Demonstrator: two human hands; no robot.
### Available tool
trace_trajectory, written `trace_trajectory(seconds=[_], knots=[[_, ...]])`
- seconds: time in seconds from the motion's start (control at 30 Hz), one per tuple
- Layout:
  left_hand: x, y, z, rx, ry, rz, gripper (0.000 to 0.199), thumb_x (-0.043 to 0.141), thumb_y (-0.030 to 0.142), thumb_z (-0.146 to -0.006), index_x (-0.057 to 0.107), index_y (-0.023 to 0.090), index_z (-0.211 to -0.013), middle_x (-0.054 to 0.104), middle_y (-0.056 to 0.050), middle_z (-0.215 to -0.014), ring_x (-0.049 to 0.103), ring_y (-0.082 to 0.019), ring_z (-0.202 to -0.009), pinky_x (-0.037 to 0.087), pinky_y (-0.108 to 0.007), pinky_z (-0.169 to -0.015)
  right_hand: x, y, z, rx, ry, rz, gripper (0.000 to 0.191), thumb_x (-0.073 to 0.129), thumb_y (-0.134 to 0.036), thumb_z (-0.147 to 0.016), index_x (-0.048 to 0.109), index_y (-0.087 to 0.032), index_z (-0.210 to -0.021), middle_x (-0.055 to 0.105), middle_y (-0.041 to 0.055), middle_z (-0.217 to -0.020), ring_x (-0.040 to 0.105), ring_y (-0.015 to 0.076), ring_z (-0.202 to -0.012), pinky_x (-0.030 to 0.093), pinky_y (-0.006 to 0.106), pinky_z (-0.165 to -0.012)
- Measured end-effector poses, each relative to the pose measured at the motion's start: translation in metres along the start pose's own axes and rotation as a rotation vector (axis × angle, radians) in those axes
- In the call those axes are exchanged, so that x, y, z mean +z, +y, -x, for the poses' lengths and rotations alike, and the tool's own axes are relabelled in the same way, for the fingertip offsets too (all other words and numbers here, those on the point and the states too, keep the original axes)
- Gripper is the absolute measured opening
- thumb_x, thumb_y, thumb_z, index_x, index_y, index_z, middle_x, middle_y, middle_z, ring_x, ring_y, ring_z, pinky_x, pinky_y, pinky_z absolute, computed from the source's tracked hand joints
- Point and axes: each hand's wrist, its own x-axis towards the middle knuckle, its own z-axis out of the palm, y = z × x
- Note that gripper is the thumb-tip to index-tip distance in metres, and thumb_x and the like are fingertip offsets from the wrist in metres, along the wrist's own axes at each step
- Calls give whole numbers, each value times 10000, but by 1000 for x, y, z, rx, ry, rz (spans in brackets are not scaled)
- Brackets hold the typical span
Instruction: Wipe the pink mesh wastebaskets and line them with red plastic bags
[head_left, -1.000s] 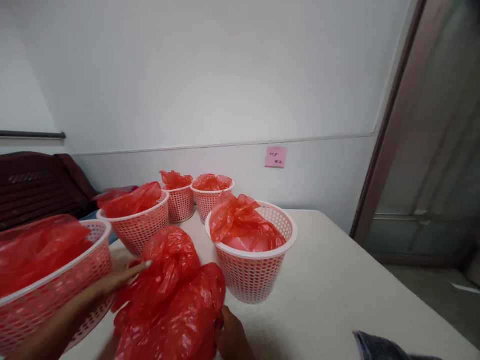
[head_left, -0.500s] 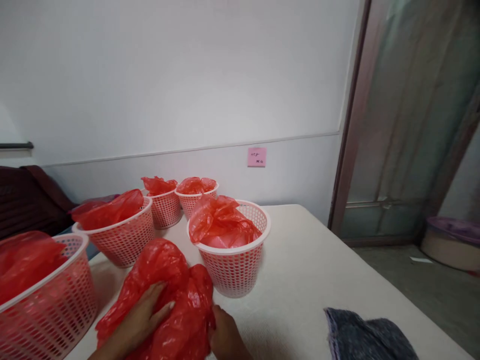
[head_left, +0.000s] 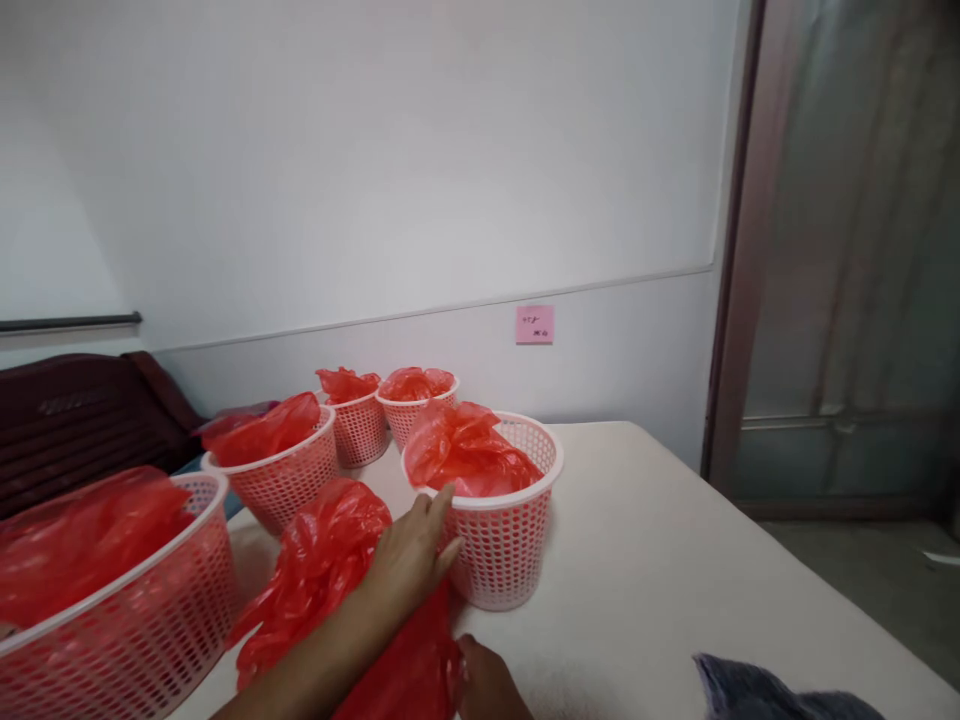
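The left hand (head_left: 409,560) lies open beside a pink mesh basket (head_left: 502,560), as if steadying it; the right hand (head_left: 487,680) touches a red plastic bag (head_left: 322,560), its grip impossible to tell.

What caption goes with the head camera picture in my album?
Left hand and right hand on a red plastic bag beside a pink plastic basket.

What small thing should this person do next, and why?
Probably gather the crumpled red bag with both hands. It lies loose on the table, with the right hand at its edge. The left hand is beside the nearest basket, which already holds another bag.
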Motion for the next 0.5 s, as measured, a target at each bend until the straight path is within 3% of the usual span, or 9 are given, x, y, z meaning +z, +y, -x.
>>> trace_trajectory(seconds=[0.07,0.17,0.37,0.5], knots=[[-3,3,-15,-75,26,-35,520,528,405,-872,440,199,-1342,637,-153,-1120,677,-351,-921,522,-481,-746,-1,1,-1,24,-22,30,208,474,-181,-825,662,-174,-914,741,116,-964,682,231,-906,466,305,-785],[-5,-4,-31,-149,42,-71,425,575,472,-832,536,200,-1156,670,-141,-1005,683,-363,-891,512,-446,-700,-4,2,-2,48,-64,55,206,469,-185,-816,651,-152,-907,737,135,-951,687,237,-879,471,309,-754],[-3,-33,-48,-200,74,-66,337,616,457,-808,551,234,-1051,699,-84,-979,685,-284,-895,466,-336,-686,-9,-5,-2,81,-116,79,254,464,-305,-848,647,-152,-933,729,144,-1000,676,252,-917,470,334,-778],[-6,-54,-56,-213,132,-52,343,615,495,-807,553,236,-1022,701,-73,-970,671,-279,-911,440,-324,-680,-11,-10,-2,134,-118,96,221,464,-245,-813,641,-153,-907,726,141,-973,672,248,-899,464,328,-760]])
